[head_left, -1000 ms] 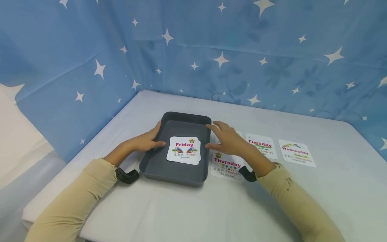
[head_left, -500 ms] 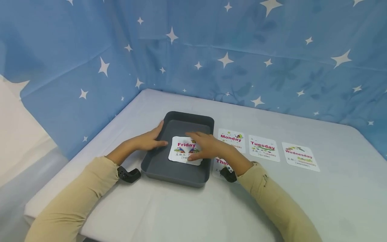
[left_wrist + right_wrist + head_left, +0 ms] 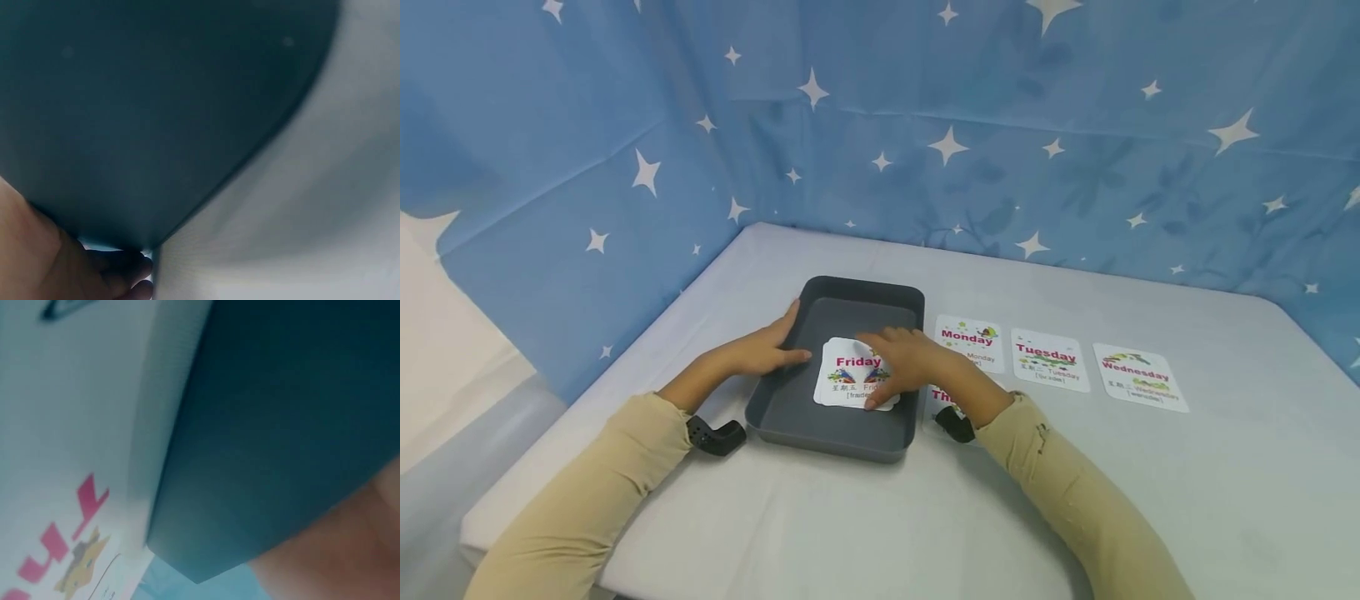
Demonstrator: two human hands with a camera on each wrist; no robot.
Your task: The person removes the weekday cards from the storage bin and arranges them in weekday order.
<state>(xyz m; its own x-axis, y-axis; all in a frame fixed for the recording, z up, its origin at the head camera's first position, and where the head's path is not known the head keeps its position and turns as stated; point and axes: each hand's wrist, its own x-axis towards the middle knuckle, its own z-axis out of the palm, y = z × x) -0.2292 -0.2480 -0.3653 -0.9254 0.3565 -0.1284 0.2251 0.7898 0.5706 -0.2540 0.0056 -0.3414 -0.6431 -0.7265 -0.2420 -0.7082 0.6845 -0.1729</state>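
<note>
Fingers of the right hand arch widely over the Friday card at mid-frame; whether they grip it, I cannot tell. The left hand holds the tray by its wall. Another card beneath sits nearly flush, so too deep a pinch could lift both. Farther off, right of centre, lies the Tuesday card.

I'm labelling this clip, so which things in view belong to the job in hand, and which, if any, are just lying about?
Likely part of the job:
Gray tray, left hand at its side
Friday-topped card stack, right hand over it
Monday card, Tuesday card, Wednesday card, Thursday card

Likely just surroundings:
Star-patterned blue curtain
White tablecloth
Wrist cameras
</note>
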